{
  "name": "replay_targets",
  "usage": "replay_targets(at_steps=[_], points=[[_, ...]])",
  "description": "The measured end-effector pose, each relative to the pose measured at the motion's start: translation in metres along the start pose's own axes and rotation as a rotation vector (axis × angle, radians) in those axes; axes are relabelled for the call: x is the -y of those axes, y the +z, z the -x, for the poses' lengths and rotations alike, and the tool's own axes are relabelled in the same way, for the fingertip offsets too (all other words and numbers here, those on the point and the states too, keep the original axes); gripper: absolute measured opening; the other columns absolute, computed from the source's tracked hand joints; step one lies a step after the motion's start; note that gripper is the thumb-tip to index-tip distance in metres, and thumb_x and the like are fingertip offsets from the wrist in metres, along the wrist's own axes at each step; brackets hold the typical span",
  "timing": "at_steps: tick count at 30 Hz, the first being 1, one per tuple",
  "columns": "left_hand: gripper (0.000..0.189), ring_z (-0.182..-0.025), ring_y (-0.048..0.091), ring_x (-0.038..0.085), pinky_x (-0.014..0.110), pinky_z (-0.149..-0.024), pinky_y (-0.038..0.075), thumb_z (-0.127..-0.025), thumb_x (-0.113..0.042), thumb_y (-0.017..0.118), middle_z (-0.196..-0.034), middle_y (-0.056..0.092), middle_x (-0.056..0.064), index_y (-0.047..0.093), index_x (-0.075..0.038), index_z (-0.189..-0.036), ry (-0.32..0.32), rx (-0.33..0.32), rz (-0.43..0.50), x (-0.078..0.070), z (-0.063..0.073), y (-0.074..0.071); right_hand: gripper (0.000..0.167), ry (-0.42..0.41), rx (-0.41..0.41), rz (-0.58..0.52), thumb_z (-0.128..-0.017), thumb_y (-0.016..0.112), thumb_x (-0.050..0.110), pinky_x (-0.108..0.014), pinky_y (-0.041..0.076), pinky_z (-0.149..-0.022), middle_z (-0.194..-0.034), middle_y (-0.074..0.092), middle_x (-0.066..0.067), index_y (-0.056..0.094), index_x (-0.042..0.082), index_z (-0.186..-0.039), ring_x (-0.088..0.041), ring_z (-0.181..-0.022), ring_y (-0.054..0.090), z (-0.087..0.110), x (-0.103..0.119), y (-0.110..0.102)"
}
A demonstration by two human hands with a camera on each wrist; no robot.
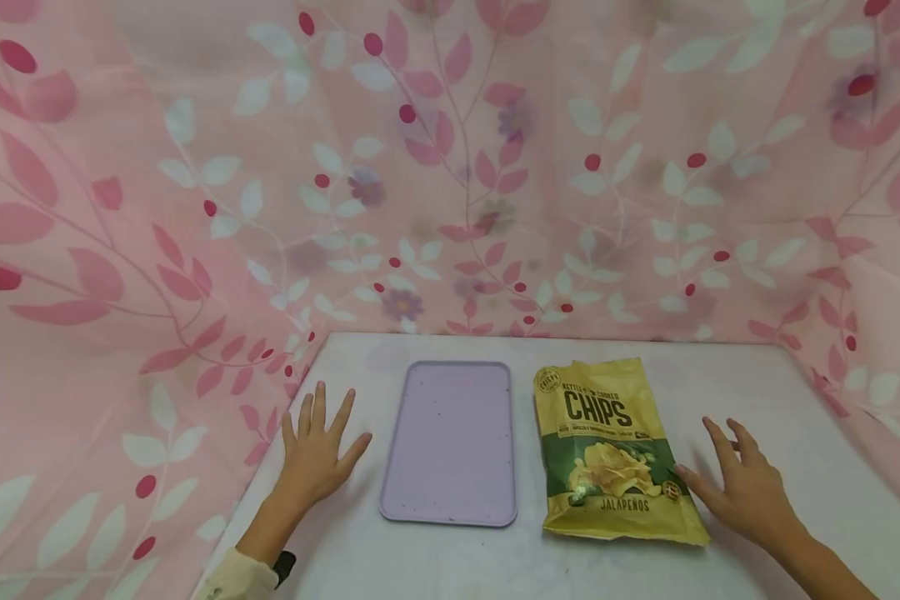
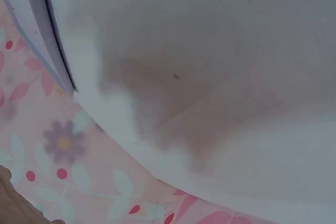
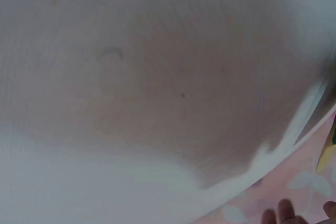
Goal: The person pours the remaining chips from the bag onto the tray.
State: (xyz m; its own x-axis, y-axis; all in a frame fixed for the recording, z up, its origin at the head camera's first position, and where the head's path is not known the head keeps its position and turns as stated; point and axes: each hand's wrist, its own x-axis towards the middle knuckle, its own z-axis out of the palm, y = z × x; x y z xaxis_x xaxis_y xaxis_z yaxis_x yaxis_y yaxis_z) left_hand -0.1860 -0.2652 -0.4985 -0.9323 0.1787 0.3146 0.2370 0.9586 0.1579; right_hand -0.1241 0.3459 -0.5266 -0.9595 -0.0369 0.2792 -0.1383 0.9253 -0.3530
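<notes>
A pale purple tray (image 1: 453,446) lies flat on the white table, long side pointing away from me. To its right a yellow and green bag of jalapeño chips (image 1: 607,450) lies face up. My left hand (image 1: 313,458) is left of the tray, fingers spread and apart from it. Beside the bag's lower right edge is my right hand (image 1: 753,492), its fingers loosely extended and thumb tip right at the edge of the bag. Neither hand holds anything. The left wrist view shows part of the tray's rim (image 2: 39,30); the right wrist view shows fingertips at the bottom.
The table (image 1: 420,567) is covered in white cloth with a few tiny specks. Pink floral fabric (image 1: 450,275) encloses it at the back and on both sides. A dark band (image 1: 285,567) sits at my left wrist by a light sleeve (image 1: 243,577).
</notes>
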Motion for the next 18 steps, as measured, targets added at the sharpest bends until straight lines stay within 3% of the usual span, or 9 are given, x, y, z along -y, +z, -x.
replay_targets(at_steps=[2, 6, 8, 13, 18], points=[[0.077, -0.146, 0.014, 0.049, 0.074, -0.108, 0.003, -0.093, -0.059, 0.053, -0.164, 0.008, 0.024, 0.027, -0.026, -0.157, 0.002, 0.012, 0.009, -0.001, 0.003, 0.004, 0.095, 0.018, 0.07, -0.052, -0.085, 0.073, 0.049, -0.06, 0.047, -0.065, -0.137, 0.037, -0.035, 0.026, 0.003, -0.154, -0.048, -0.101, 0.055, 0.002, 0.008, 0.0], [0.075, -0.146, 0.015, 0.049, 0.073, -0.109, 0.003, -0.094, -0.058, 0.053, -0.163, 0.007, 0.025, 0.029, -0.025, -0.157, 0.002, 0.03, 0.032, -0.005, 0.008, 0.01, 0.095, 0.122, 0.286, -0.234, -0.09, 0.068, 0.05, -0.035, 0.047, -0.061, -0.127, 0.049, -0.028, 0.017, 0.002, -0.154, -0.024, -0.088, 0.06, 0.003, 0.017, 0.004], [0.074, -0.146, 0.015, 0.049, 0.074, -0.109, 0.004, -0.094, -0.056, 0.054, -0.163, 0.007, 0.026, 0.029, -0.024, -0.157, 0.005, 0.036, 0.043, -0.007, 0.01, 0.011, 0.092, 0.156, 0.358, -0.297, -0.091, 0.067, 0.048, -0.032, 0.045, -0.063, -0.121, 0.055, -0.025, 0.018, 0.0, -0.152, -0.018, -0.085, 0.058, 0.003, 0.019, 0.008], [0.074, -0.145, 0.016, 0.05, 0.074, -0.108, 0.005, -0.094, -0.052, 0.057, -0.162, 0.008, 0.028, 0.031, -0.022, -0.156, 0.015, 0.022, 0.055, -0.009, 0.014, 0.013, 0.083, 0.164, 0.393, -0.353, -0.091, 0.07, 0.042, -0.03, 0.044, -0.063, -0.114, 0.06, -0.019, 0.025, -0.001, -0.145, -0.018, -0.087, 0.056, 0.003, 0.021, 0.015], [0.074, -0.145, 0.017, 0.049, 0.073, -0.109, 0.006, -0.094, -0.054, 0.055, -0.162, 0.009, 0.026, 0.03, -0.022, -0.156, 0.012, 0.038, 0.052, -0.009, 0.019, 0.02, 0.088, 0.176, 0.418, -0.356, -0.088, 0.073, 0.043, -0.032, 0.046, -0.064, -0.108, 0.062, -0.017, 0.024, -0.003, -0.146, -0.019, -0.086, 0.057, 0.0, 0.022, 0.015]])
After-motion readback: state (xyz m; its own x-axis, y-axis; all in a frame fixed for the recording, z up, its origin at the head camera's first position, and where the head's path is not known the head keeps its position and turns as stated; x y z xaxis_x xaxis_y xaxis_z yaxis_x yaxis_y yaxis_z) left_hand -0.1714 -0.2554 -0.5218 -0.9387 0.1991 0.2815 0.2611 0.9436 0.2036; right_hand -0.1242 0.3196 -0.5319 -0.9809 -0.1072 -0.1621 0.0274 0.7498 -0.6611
